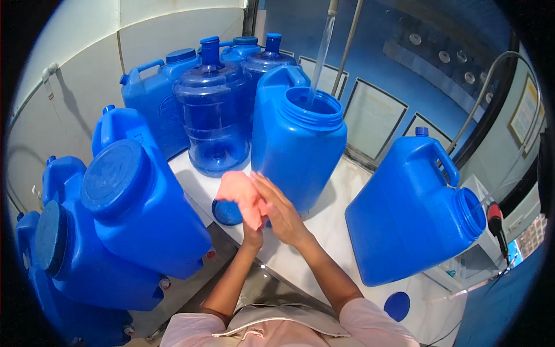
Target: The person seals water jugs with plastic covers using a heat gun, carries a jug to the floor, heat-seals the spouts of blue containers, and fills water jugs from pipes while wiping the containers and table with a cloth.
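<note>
In front of me my left hand point(253, 236) is closed round a crumpled salmon-pink cloth point(240, 194); the cloth hides most of its fingers. My right hand point(284, 215) presses against the cloth's right side, its fingers stretched out and flat. Just beyond my hands stands a tall blue jerrycan point(295, 156) with its wide mouth uncovered. Water from a spout point(333, 8) runs down into that mouth. A round blue lid point(227, 212) lies on the white counter point(329, 231), partly behind the cloth.
At right another uncapped blue jerrycan point(404, 208) has a thin hose point(514, 179) at its mouth. A blue lid point(397, 306) lies near it. Several capped jerrycans point(139, 196) line the left. Behind stand clear blue round water bottles point(213, 115) and a jerrycan point(153, 104).
</note>
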Tool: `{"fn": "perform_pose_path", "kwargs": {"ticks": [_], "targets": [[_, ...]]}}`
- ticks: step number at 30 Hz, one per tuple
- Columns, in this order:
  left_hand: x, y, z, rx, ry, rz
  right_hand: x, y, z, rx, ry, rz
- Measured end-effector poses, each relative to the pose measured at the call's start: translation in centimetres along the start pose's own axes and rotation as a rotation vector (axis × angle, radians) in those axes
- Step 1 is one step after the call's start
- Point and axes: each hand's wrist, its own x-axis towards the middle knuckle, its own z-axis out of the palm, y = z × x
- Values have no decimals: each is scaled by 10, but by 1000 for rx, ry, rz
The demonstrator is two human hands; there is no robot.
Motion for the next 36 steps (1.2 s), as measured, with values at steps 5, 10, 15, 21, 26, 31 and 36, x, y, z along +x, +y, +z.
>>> {"fn": "perform_pose_path", "kwargs": {"ticks": [5, 10, 15, 21, 26, 31, 36], "targets": [[109, -26, 2, 393, -198, 19, -69, -5, -34, 228, 233, 307], [257, -52, -30, -68, -191, 32, -118, -9, -40, 312, 338, 547], [251, -69, -33, -118, -140, -204, -139, -9, -39, 263, 301, 655], [131, -126, -89, 146, -17, -381, -155, -10, -24, 311, 208, 699], [9, -82, -38, 561, 66, -173, -151, -22, -20, 318, 149, 697], [-6, 2, 15, 1216, -239, 472, -154, -31, -35, 269, 141, 643], [71, 6, 30, 1161, -30, 884, -166, -46, -48, 221, 213, 631]]}}
